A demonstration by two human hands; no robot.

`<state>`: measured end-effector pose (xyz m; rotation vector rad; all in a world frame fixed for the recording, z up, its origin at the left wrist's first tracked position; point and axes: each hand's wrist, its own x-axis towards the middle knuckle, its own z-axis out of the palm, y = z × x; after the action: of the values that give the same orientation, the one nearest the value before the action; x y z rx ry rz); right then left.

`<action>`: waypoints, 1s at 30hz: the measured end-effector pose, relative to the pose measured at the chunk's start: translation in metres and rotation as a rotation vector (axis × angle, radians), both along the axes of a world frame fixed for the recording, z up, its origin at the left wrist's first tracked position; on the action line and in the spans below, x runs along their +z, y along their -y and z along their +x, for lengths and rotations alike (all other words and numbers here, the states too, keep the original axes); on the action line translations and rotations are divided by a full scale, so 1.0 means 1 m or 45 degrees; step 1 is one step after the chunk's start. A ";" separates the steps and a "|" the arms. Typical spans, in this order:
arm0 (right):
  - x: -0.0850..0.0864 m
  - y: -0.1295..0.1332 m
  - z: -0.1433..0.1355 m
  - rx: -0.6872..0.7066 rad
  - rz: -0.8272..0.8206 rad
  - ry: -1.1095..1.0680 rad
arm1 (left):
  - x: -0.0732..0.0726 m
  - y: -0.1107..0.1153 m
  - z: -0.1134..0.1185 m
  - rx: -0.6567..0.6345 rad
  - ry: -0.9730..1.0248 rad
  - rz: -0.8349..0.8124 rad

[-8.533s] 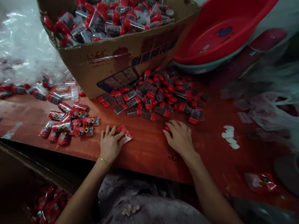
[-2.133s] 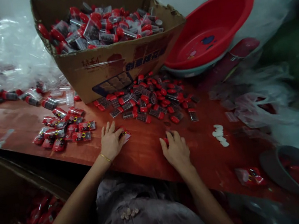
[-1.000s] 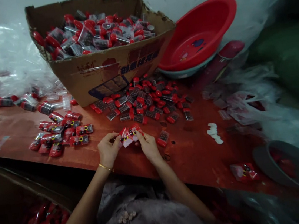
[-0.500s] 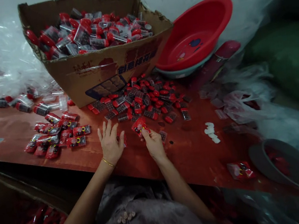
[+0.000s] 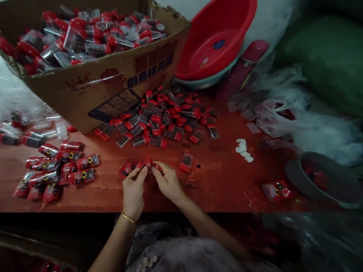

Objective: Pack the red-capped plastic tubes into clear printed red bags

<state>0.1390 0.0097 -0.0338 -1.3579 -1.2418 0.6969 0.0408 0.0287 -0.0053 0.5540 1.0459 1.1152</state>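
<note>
Pinching a small red packet (image 5: 148, 162) between left hand (image 5: 133, 196) and right hand (image 5: 171, 185).
Shows bright red with dark patches, creased or bunched, partly hidden by fingers; sits toward 8 o'clock from the view's centre, at the worktop (image 5: 223, 184). At 9 o'clock from it, just beyond the left fingers and partly behind them: a second red packet (image 5: 125, 168), dark-marked, seemingly flat.
</note>
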 end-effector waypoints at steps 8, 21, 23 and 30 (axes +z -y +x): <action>0.002 0.007 0.000 0.036 -0.132 -0.222 | 0.007 -0.002 0.000 0.002 -0.005 -0.026; 0.011 0.021 0.150 0.398 -0.249 1.427 | 0.014 -0.010 -0.019 -0.265 0.158 -0.348; 0.010 0.023 0.146 0.412 -0.242 1.424 | 0.013 -0.009 -0.019 -0.277 0.170 -0.369; 0.013 0.033 0.130 0.311 -0.339 1.240 | 0.010 -0.008 -0.022 -0.232 0.122 -0.347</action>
<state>0.2695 -0.0228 -0.0212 -1.8761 -2.1620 0.3495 0.0184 0.0363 0.0048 0.3659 1.0222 0.8154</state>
